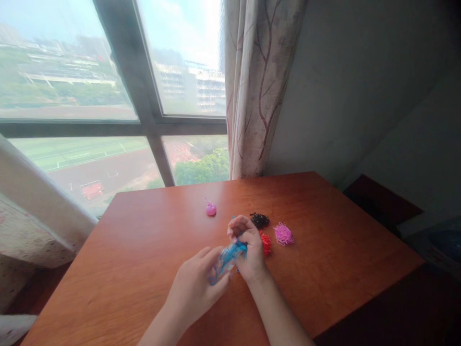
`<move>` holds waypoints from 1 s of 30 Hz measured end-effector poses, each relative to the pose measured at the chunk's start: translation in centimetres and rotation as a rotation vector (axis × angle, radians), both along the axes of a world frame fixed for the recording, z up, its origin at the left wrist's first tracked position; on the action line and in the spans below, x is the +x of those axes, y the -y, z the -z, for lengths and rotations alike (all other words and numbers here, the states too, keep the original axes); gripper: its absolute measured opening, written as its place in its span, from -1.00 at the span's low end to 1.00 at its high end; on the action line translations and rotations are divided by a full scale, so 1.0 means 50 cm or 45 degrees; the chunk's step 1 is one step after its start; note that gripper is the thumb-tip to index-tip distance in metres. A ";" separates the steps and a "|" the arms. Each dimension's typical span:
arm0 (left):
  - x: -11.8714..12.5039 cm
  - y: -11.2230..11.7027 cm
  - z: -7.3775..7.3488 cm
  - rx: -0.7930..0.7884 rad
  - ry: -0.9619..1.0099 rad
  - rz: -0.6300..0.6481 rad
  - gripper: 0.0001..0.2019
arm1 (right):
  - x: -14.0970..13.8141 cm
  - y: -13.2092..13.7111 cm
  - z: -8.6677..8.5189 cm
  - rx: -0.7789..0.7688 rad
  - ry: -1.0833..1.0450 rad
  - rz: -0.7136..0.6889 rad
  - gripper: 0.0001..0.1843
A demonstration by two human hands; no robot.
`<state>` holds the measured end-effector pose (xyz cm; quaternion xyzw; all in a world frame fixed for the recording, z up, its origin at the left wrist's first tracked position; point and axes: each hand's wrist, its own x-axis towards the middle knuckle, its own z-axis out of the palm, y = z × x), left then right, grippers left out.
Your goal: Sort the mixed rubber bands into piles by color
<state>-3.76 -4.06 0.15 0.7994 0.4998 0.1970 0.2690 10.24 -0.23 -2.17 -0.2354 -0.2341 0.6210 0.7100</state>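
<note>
Both of my hands meet over the middle of the wooden table. My left hand curls round the lower end of a clear blue plastic tool. My right hand is closed on its upper end, fingertips pinched together near something small and orange that I cannot make out. Just right of that hand lie small heaps of rubber bands: a red heap, a black heap and a pink heap.
A small pink round object with a thin stem sits farther back on the table. A large window and a patterned curtain stand behind. A dark low surface lies beyond the table's right edge.
</note>
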 end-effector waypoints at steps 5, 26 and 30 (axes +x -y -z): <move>-0.002 -0.004 0.005 0.001 0.033 0.022 -0.73 | -0.003 0.004 0.001 0.002 -0.022 -0.120 -0.58; -0.008 0.003 -0.009 -0.046 -0.058 0.157 -0.76 | 0.002 0.003 -0.008 -0.140 0.121 0.204 -0.67; -0.009 0.006 -0.010 -0.029 -0.114 0.163 -0.73 | 0.007 -0.005 0.001 -0.266 0.023 0.265 -0.68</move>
